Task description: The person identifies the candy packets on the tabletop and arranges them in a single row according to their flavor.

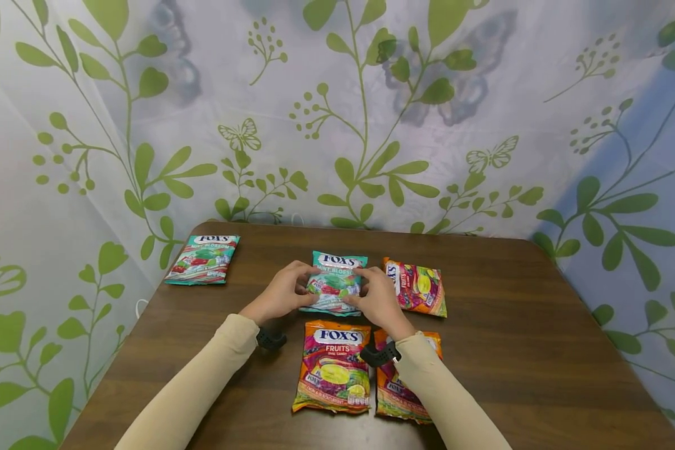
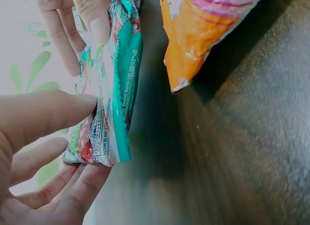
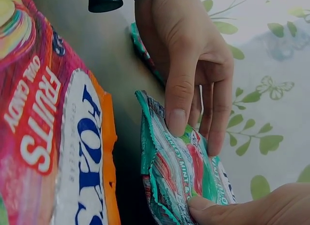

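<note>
Teal candy bag [image 1: 334, 283] pinched at both edges, orange bags [image 1: 415, 287] just beside.

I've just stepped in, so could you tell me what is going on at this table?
A person holds a teal mint candy bag between the left hand and right hand over the wooden table. Another teal bag lies far left. Three orange fruit candy bags lie nearby, one beside the right hand.

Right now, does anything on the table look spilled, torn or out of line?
Nothing spilled or visibly torn. Both hands hold the teal mint bag by its sides. The other teal bag lies apart at the far left, away from the three orange fruit bags, and the right-hand near one is partly hidden by the forearm.
</note>
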`<state>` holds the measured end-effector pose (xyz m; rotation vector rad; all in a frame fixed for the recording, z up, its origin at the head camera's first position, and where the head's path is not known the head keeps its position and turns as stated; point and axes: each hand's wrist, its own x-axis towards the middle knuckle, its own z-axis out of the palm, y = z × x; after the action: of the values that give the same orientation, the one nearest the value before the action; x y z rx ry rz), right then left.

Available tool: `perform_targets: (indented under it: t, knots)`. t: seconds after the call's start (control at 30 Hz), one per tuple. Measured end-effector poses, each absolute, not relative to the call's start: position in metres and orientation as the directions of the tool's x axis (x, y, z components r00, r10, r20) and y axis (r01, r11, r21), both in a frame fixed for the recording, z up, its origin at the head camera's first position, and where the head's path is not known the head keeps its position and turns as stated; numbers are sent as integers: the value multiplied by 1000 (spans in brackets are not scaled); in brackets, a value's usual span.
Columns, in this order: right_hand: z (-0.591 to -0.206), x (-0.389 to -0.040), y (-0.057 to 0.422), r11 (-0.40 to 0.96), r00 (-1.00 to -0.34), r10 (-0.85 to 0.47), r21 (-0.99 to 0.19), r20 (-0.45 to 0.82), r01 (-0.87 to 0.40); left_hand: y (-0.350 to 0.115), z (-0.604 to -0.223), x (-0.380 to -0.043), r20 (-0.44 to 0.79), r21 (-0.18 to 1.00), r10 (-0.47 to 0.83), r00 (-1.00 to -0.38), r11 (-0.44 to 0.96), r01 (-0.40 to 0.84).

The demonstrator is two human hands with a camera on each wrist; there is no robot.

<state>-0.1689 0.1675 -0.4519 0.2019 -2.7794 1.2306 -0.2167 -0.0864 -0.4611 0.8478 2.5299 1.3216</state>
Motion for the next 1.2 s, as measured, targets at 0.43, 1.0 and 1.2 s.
perform_targets:
  t: [0.43, 1.0, 1.2]
  knots:
    - [-444, -172, 152, 657, -980, -103, -728, 168, -194, -101, -455, -216, 126, 775, 515, -848, 483, 408]
    - [-441, -187, 125, 647, -978, -136, -733, 161, -211, -124, -445, -220, 170, 751, 482, -859, 501, 430]
    - [-442, -195, 117, 614, -973, -168, -755, 161, -231, -134, -444, -225, 178, 750, 476, -861, 501, 432]
